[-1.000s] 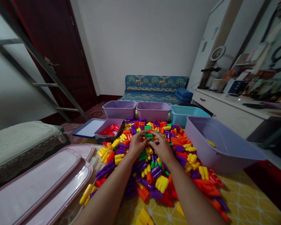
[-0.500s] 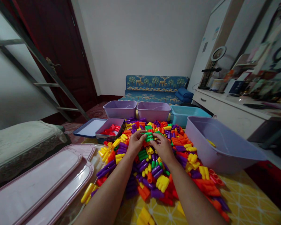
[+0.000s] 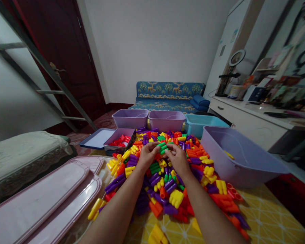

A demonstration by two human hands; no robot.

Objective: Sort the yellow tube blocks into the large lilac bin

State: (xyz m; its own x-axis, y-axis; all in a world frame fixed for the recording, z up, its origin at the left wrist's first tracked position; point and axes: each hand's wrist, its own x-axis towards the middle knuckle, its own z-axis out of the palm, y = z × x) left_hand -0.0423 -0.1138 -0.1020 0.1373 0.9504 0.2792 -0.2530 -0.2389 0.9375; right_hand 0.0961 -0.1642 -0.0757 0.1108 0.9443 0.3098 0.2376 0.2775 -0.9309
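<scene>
Between my two hands is a green plastic toy piece made of joined, bullet-shaped tubes. My left hand grips its left side, fingers curled behind it. From the right, my right hand pinches the same piece with thumb and fingers. Both hands are just above a wide heap of red, yellow, purple, orange and green pieces. Below my hands lie a dark green piece, several purple tubes and a yellow piece. The fingertips behind the green piece are partly hidden.
Two purple bins and a turquoise bin line the back. A large purple bin with a yellow piece inside stands right. At left are a small box with red pieces and stacked pink lids. A patterned yellow cloth covers the table.
The green piece has tilted between my hands, its right end rising slightly. My right fingers have shifted a little; both hands stay in nearly the same place.
</scene>
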